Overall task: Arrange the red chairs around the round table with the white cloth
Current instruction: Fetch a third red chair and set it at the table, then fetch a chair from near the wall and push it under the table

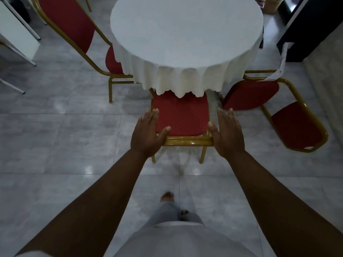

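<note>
The round table with its white cloth stands ahead of me. A red chair with a gold frame is right in front of me, its seat partly under the cloth's hem. My left hand and my right hand lie flat at the two ends of its gold back rail, fingers straight and thumbs on the rail. A second red chair is tucked in at the table's left. A third red chair sits at the right, turned at an angle, its back pointing away.
A white strip hangs down over the right chair's frame. A dark cabinet stands at the far right, with a basket behind the table. White panels on thin legs lean at the left. Grey floor tiles surround my feet.
</note>
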A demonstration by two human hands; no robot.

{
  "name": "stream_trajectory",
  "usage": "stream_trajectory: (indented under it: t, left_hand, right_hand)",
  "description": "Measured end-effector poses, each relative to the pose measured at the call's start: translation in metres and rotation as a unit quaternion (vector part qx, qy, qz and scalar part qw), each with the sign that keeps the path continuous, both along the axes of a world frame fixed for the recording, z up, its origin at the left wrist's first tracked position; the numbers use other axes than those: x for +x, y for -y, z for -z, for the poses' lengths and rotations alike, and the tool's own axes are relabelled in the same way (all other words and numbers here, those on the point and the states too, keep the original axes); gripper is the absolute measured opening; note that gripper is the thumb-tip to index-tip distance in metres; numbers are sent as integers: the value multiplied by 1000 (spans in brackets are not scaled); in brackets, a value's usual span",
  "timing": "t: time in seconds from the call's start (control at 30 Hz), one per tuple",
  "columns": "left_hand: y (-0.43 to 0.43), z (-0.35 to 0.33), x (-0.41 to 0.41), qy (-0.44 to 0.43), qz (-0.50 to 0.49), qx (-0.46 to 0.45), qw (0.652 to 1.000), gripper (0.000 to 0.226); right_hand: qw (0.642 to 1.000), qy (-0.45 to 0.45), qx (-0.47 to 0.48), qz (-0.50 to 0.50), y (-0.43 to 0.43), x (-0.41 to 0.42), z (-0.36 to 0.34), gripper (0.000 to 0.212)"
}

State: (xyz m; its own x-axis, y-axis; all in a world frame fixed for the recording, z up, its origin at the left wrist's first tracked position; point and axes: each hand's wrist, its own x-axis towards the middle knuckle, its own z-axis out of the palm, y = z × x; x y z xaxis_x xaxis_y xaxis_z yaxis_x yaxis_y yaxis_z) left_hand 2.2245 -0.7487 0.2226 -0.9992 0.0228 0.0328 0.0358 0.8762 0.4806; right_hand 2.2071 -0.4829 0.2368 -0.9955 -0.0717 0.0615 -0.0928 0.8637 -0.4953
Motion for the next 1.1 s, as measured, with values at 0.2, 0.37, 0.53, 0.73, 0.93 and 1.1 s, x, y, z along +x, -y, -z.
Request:
stream_trajectory:
  t: [0.2, 0.37, 0.53, 0.73, 0.93, 1.1]
  left_hand:
    - [9, 1, -35, 2, 7, 2, 1000, 78]
    - [14, 2, -59, 1, 11, 3, 1000, 79]
    - [18, 2, -74, 6, 16, 3, 1000, 81]
    - [20, -2, -84, 17, 25, 6, 1000, 83]
    - [22, -2, -93, 27, 36, 8, 999, 79]
    - [23, -3, -94, 60, 50, -11, 997, 81]
  right_hand:
    - [1000, 14, 4, 16, 8, -31, -1, 77]
    - [1000, 16, -1, 27, 14, -52, -1, 75]
    - [999, 13, 2, 29, 16, -67, 2, 75]
    - [1000, 14, -5, 23, 18, -76, 1, 66]
    - [999, 18, -15, 34, 19, -82, -3, 64]
    - [999, 27, -6, 43, 20, -78, -5, 65]
